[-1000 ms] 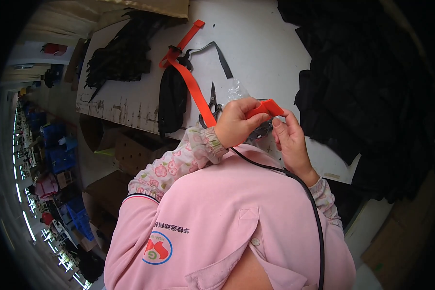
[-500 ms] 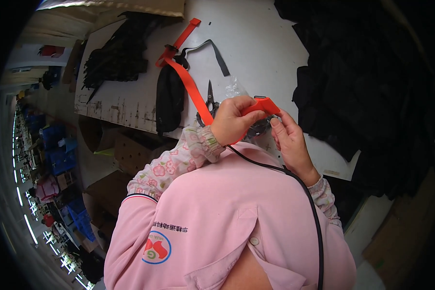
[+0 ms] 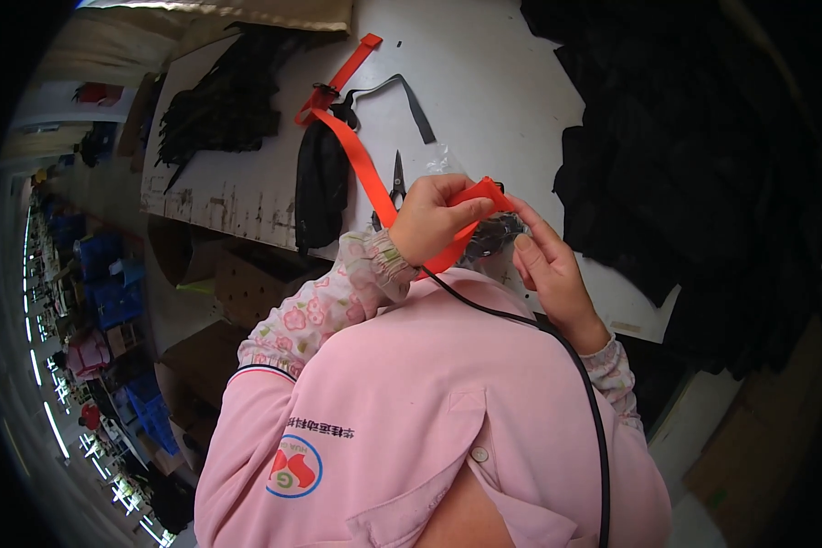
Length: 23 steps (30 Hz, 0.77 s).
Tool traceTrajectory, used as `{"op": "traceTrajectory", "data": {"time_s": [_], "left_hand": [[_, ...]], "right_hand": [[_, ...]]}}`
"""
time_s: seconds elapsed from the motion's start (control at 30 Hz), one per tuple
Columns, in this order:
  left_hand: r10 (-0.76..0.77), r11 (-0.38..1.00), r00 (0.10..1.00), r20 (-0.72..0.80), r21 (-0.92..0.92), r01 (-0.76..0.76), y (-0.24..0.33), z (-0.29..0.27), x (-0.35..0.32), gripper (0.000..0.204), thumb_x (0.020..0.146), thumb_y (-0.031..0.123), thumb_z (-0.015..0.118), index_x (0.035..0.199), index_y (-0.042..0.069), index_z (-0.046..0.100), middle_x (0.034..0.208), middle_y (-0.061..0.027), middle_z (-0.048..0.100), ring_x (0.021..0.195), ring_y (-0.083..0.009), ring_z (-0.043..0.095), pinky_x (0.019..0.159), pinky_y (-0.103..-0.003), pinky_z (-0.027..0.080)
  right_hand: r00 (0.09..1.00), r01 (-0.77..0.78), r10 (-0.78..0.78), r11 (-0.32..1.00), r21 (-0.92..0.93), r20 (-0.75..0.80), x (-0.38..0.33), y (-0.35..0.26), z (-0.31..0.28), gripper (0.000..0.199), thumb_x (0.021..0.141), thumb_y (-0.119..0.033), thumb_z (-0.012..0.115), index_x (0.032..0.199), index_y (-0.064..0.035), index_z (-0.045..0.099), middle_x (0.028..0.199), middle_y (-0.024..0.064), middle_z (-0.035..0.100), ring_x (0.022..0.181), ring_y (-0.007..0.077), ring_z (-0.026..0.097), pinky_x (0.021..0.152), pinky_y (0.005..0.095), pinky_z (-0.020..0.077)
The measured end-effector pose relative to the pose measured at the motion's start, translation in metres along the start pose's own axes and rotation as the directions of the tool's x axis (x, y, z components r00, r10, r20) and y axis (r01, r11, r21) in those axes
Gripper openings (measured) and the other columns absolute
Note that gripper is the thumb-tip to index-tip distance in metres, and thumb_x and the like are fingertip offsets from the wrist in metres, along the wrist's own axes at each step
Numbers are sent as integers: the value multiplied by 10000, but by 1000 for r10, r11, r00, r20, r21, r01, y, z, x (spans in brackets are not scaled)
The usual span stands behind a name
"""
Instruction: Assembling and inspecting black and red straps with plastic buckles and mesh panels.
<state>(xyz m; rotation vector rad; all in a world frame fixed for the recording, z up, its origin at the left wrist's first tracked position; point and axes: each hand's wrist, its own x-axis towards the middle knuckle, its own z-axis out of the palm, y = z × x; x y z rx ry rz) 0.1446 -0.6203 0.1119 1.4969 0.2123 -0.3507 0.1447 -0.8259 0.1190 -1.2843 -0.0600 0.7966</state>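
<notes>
An orange webbing strap (image 3: 365, 169) runs from the table down to my left hand (image 3: 432, 219), which pinches its folded end between thumb and fingers. A small dark buckle (image 3: 499, 187) shows at that end, partly hidden by the folded webbing. My right hand (image 3: 553, 274) is just to the right, thumb and index finger apart. Its index fingertip reaches the strap's end without gripping it. Beyond my left hand lie black-handled scissors (image 3: 398, 178), blades pointing away. A clear plastic bag (image 3: 493, 236) with dark pieces lies under the hands, partly covered.
A black pouch (image 3: 321, 187) with a grey strap (image 3: 411, 105) lies left of the scissors on the white table (image 3: 484, 82). Dark fabric pieces (image 3: 224, 100) are heaped at the far left. A large black cloth pile (image 3: 630, 173) covers the right side. Cardboard boxes (image 3: 260, 288) stand below the table's left edge.
The orange end has tilted and turned in my left hand, exposing more of the dark buckle. My right thumb and finger have let go of the webbing and spread apart.
</notes>
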Motion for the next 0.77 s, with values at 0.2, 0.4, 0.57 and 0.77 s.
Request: {"op": "traceTrajectory", "data": {"time_s": [0.2,0.4,0.57,0.77], "left_hand": [[-10,996,997,79,84,3,-6,8,-2,177,850,151,650,883,-21,626,746,4,601,673,-47,531,583,-202,426],[-51,998,976,211,38,43,2,8,-2,184,866,162,639,909,-16,617,775,-10,615,718,-57,549,638,-210,451],[-13,985,950,311,-159,66,-5,2,-4,147,869,132,627,902,-10,615,754,-13,606,694,-68,553,629,-212,450],[70,968,934,349,-249,20,-12,-11,-14,114,869,121,615,889,10,625,712,-8,584,655,-76,533,616,-222,444]], "right_hand": [[781,389,-616,609,-692,-103,16,-4,12,297,824,-167,697,1049,-14,577,797,13,569,619,59,497,536,214,417],[858,296,-409,888,-353,-311,37,7,7,178,828,-126,688,867,-5,563,730,7,587,631,56,514,553,196,430],[941,202,-154,970,137,-302,36,4,4,134,849,-115,664,850,-26,564,638,-55,482,508,13,375,459,180,312],[972,109,-37,944,311,-230,36,-1,11,138,855,-133,657,851,-33,561,612,-58,451,464,13,331,425,185,257]]}}
